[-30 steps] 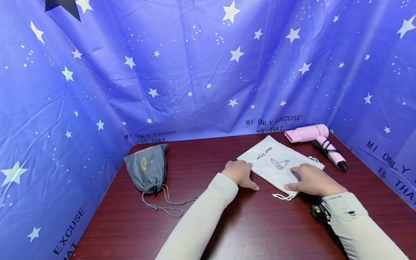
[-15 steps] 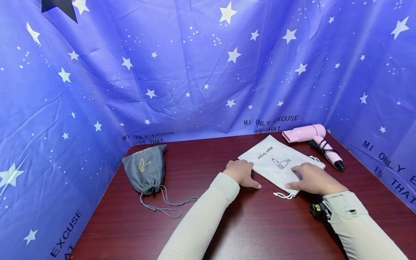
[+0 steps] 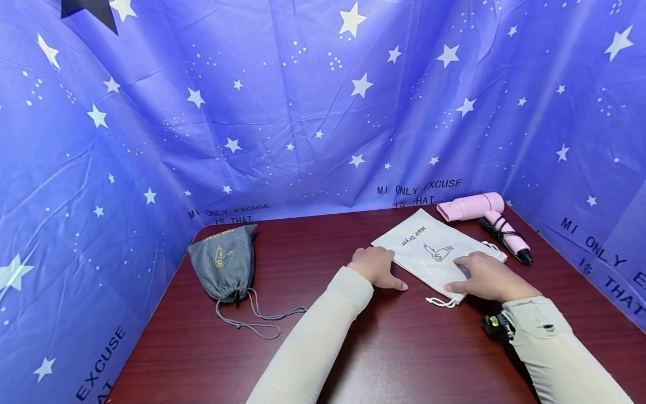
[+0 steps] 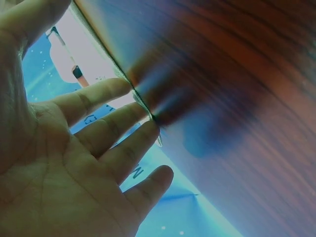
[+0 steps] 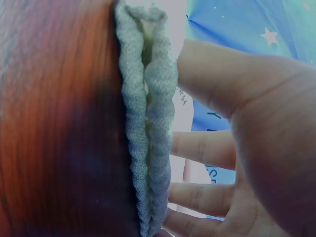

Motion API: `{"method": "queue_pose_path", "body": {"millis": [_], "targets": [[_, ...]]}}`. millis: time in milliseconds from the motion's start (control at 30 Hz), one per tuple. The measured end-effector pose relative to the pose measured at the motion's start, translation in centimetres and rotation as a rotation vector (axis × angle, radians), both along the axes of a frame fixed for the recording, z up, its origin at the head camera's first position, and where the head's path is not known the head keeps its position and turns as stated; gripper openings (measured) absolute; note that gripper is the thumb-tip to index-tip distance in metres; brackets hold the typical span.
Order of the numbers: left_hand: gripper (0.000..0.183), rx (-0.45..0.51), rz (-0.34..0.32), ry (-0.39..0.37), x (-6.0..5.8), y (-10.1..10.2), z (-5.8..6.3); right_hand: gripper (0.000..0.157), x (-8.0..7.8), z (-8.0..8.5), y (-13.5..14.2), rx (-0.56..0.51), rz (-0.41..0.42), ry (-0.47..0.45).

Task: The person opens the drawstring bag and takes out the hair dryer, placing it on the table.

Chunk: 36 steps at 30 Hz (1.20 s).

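Note:
A white drawstring bag (image 3: 419, 247) printed "Hair Dryer" lies flat on the table, angled, its corded mouth towards the right front. My left hand (image 3: 374, 267) is at its left edge; in the left wrist view the straight fingertips (image 4: 148, 131) touch that edge. My right hand (image 3: 492, 278) rests on the bag near the mouth, thumb and fingers spread over the upper face. In the right wrist view the gathered mouth (image 5: 162, 98) shows a narrow gap between its two layers. Neither hand grips anything.
Behind the white bag on the right lies a pink hair dryer (image 3: 471, 207), its black cord wound round the handle. A grey drawstring bag (image 3: 224, 269) with loose cords lies at the left of the dark red table (image 3: 202, 359). Blue star-printed cloth (image 3: 282, 112) surrounds the table.
The white bag has slid slightly to the right, towards the hair dryer, together with both hands. The head view has shifted a little. Both hands keep the same pose.

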<state>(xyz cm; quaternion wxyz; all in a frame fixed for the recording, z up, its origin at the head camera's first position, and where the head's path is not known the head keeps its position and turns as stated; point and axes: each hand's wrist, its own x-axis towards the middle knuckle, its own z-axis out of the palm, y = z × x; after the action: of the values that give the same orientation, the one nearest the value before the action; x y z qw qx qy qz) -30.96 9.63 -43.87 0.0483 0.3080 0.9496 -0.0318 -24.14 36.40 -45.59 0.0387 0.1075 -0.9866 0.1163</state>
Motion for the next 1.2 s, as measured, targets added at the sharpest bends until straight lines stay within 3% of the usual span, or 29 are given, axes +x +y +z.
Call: {"method": "queue_pose_path", "body": {"millis": [900, 1200], "targets": [[0.078, 0.053, -0.010, -0.017, -0.1, -0.4, -0.2, 0.079, -0.1, 0.0, -0.1, 0.011, 0.005, -0.006], [0.081, 0.132, -0.048, -0.174, -0.9, -2.1, -0.6, 0.080, 0.1, -0.2, -0.6, 0.028, -0.068, -0.036]]}}
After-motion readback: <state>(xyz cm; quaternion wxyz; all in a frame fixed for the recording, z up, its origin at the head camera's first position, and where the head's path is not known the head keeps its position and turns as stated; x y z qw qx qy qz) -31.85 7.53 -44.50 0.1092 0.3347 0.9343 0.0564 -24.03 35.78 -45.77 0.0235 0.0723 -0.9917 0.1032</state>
